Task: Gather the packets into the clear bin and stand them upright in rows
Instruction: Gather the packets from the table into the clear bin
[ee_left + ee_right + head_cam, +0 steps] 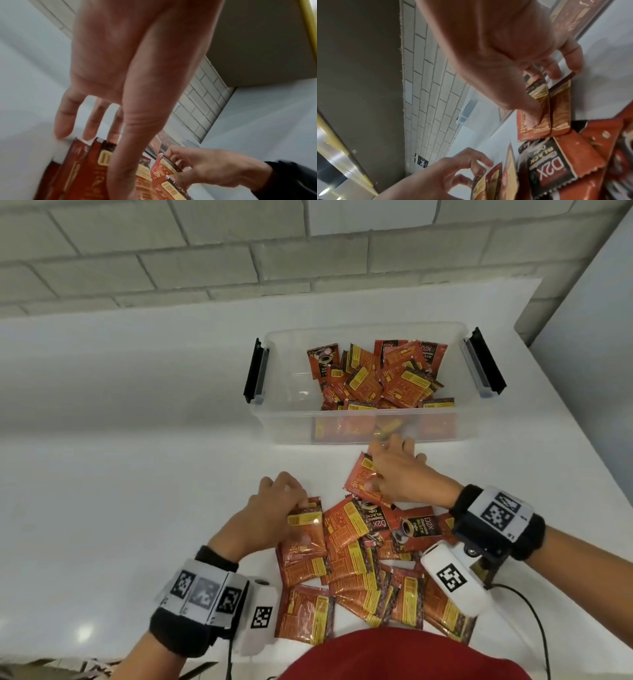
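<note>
On the white counter [137, 440], seen from the head camera, a clear bin [359, 426] with black latches sits near the brick wall [171, 251], a loose heap of red packets [376, 378] lying flat and tilted in its right part. Nearer the person, more packets [356, 570] are spread in an overlapping pile. The left hand [274, 511] pinches a few packets at the pile's left edge; the right hand [397, 474] clutches a small stack just in front of the bin.

From the left wrist, the fingers [63, 121] reach down over the packet tops [96, 155] with the thumb pressed on the front one; the right hand [205, 166] shows beyond.

From the right wrist, thumb and curled fingers [570, 58] squeeze several packets [547, 108] together, edges up.
</note>
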The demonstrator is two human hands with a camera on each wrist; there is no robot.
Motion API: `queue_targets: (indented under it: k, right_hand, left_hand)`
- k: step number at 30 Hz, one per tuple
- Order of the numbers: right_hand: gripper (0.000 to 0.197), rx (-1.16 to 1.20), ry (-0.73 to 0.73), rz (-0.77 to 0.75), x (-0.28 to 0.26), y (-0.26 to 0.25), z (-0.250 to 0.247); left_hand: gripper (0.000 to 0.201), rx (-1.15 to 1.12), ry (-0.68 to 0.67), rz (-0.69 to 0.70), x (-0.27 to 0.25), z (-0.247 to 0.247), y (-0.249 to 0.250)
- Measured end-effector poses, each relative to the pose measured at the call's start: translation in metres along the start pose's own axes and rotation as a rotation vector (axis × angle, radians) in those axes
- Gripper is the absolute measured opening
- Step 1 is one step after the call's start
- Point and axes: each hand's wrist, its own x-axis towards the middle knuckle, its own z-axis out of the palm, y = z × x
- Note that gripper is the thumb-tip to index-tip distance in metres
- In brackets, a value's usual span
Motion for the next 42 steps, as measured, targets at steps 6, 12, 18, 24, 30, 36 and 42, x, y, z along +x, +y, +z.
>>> queue_targets:
  k: [6, 12, 18, 24, 30, 36, 42]
  right_hand:
    - [0.087, 0.236, -0.034, 0.009, 0.001, 0.012, -0.004]
    - [0.038, 0.497, -0.031, -0.059, -0.008, 0.038, -0.027]
    - [0.035, 0.703, -0.228, -0.216, -0.039, 0.043, -0.044]
    - [0.043, 0.038, -0.244, -0.263, -0.041, 0.021, -0.004]
    - [0.054, 0.146, -0.178, -0.223, -0.038, 0.017, 0.002]
    - [0.097, 0.268, -0.212, -0.141, -0.029, 0.009, -0.003]
    - [0.017, 0.430, -0.266, -0.158, -0.022, 0.019, -0.017]
  left_hand:
    - [0.029, -0.209, 0.135, 0.024, 0.006, -0.006, -0.003]
    - [0.051, -0.528, 0.194, -0.010, -0.004, -0.027, -0.008]
    - [0.072, -0.395, 0.034, -0.092, -0.023, -0.016, -0.016]
    - [0.069, -0.373, 0.138, -0.151, -0.017, 0.015, -0.012]
    - [0.048, -0.334, 0.222, -0.167, -0.011, 0.011, -0.013]
    - [0.036, -0.498, 0.266, -0.128, -0.016, -0.003, -0.017]
    - [0.035, -0.567, 0.084, -0.102, -0.039, -0.016, -0.032]
